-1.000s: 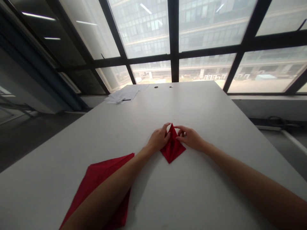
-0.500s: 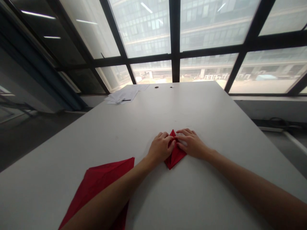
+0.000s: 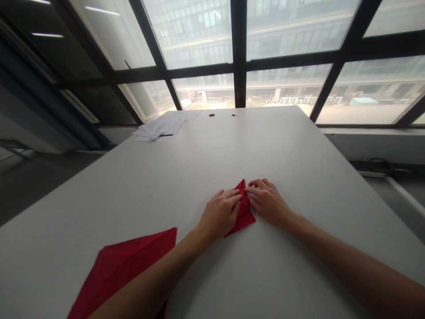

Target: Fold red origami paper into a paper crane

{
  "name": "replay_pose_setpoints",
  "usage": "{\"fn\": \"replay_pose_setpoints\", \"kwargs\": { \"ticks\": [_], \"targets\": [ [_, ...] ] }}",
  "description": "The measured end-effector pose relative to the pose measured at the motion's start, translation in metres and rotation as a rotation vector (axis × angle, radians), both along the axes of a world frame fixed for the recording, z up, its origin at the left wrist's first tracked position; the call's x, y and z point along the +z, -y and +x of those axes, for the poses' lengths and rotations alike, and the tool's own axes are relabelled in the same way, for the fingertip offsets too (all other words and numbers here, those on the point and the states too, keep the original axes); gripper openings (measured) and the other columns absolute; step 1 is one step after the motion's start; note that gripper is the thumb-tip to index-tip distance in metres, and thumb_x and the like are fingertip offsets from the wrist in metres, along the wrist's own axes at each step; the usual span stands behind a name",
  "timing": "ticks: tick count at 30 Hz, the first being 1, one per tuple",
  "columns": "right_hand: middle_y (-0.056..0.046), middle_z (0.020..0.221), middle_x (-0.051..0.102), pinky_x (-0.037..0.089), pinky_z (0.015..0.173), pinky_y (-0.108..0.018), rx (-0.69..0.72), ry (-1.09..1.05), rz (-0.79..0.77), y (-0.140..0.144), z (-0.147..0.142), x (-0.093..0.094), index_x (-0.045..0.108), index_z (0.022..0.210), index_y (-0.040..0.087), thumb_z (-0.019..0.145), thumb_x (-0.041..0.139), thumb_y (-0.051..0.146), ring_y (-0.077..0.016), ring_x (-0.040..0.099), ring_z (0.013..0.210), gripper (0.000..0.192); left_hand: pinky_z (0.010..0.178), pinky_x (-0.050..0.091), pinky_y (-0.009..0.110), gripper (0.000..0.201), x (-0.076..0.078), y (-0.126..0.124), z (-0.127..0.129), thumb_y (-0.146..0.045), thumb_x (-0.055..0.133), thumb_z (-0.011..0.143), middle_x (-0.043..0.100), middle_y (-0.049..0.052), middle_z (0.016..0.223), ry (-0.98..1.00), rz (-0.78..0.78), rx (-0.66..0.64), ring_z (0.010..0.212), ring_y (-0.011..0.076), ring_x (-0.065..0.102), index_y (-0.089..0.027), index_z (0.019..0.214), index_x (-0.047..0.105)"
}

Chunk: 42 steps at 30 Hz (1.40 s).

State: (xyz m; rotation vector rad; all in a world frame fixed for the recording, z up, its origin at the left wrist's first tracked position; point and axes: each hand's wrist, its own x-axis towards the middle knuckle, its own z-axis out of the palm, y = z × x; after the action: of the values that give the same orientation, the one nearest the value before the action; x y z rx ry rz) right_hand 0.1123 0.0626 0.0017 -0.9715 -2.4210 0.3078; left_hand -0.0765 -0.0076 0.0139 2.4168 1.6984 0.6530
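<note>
A small piece of folded red paper (image 3: 245, 217) lies on the white table, with a pointed tip at its far end and a wider near edge. Across its left side rests my left hand (image 3: 221, 212), fingers stretched out over the paper and hiding part of it. My right hand (image 3: 268, 199) is at the right edge of the paper, its fingers bent and the thumb and index fingertips close together on that edge. A larger sheet of red paper (image 3: 122, 261), with creases, lies at the near left, partly hidden under my left forearm.
The white table (image 3: 285, 150) stretches toward tall windows with dark frames. Several white papers (image 3: 166, 124) with a dark pen-like item on them lie at the far left corner. Two small round holes are near the far edge. Cables (image 3: 381, 164) show beyond the right side.
The folded red paper has turned, and its near end now shows a broad edge instead of a point. My left hand has flattened over it; my right fingers have drawn back to its right edge.
</note>
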Motion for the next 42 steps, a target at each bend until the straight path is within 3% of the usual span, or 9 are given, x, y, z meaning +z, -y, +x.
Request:
{"fn": "replay_pose_setpoints", "kwargs": {
  "ticks": [6,9,19,26,31,42],
  "targets": [
    [-0.007,0.119,0.063,0.038,0.098,-0.041,-0.137,-0.007,-0.015,-0.003,0.000,-0.004,0.069,0.113,0.027,0.092,0.054,0.021,-0.0242,0.051,0.114,0.026,0.118,0.033,0.048,0.044,-0.006,0.005,0.005,-0.022,0.048,0.097,0.044,0.008,0.152,-0.065,-0.042,-0.056,0.140,0.0236,0.042,-0.022,0.140,0.051],
    [-0.008,0.122,0.061,0.038,0.098,-0.042,-0.204,-0.014,-0.027,-0.004,0.001,-0.006,0.069,0.113,0.027,0.092,0.053,0.021,-0.0255,0.050,0.114,0.027,0.119,0.032,0.046,0.042,-0.009,0.004,0.003,-0.023,0.045,0.098,0.044,0.008,0.152,-0.056,-0.046,-0.084,0.139,0.0224,0.043,-0.022,0.140,0.051],
    [-0.008,0.123,0.061,0.038,0.097,-0.042,-0.212,0.024,-0.013,-0.003,0.001,-0.005,0.068,0.114,0.026,0.092,0.052,0.021,-0.0260,0.050,0.113,0.028,0.118,0.034,0.046,0.042,-0.011,0.004,0.001,-0.025,0.046,0.098,0.046,0.008,0.150,-0.034,-0.028,-0.118,0.138,0.0222,0.045,-0.024,0.140,0.051],
    [-0.010,0.129,0.058,0.038,0.096,-0.043,-0.222,0.065,0.001,-0.003,0.000,-0.007,0.062,0.124,0.025,0.093,0.050,0.023,-0.0278,0.048,0.116,0.033,0.119,0.034,0.047,0.044,-0.013,0.004,0.001,-0.025,0.046,0.098,0.044,0.009,0.152,-0.041,-0.020,-0.126,0.138,0.0228,0.045,-0.024,0.141,0.050],
    [-0.011,0.126,0.059,0.038,0.096,-0.042,-0.290,0.013,-0.025,-0.006,0.001,-0.009,0.064,0.121,0.023,0.095,0.046,0.024,-0.0279,0.048,0.114,0.031,0.120,0.032,0.046,0.042,-0.011,0.005,0.002,-0.025,0.047,0.098,0.044,0.007,0.152,-0.040,-0.061,-0.102,0.140,0.0230,0.043,-0.023,0.140,0.052],
    [-0.010,0.129,0.058,0.036,0.097,-0.043,-0.237,0.047,-0.014,-0.004,0.001,-0.009,0.065,0.121,0.026,0.096,0.046,0.024,-0.0279,0.046,0.117,0.032,0.120,0.032,0.045,0.041,-0.011,0.005,0.001,-0.022,0.048,0.096,0.045,0.009,0.151,0.009,-0.053,-0.118,0.139,0.0221,0.044,-0.022,0.137,0.054]
  ]
}}
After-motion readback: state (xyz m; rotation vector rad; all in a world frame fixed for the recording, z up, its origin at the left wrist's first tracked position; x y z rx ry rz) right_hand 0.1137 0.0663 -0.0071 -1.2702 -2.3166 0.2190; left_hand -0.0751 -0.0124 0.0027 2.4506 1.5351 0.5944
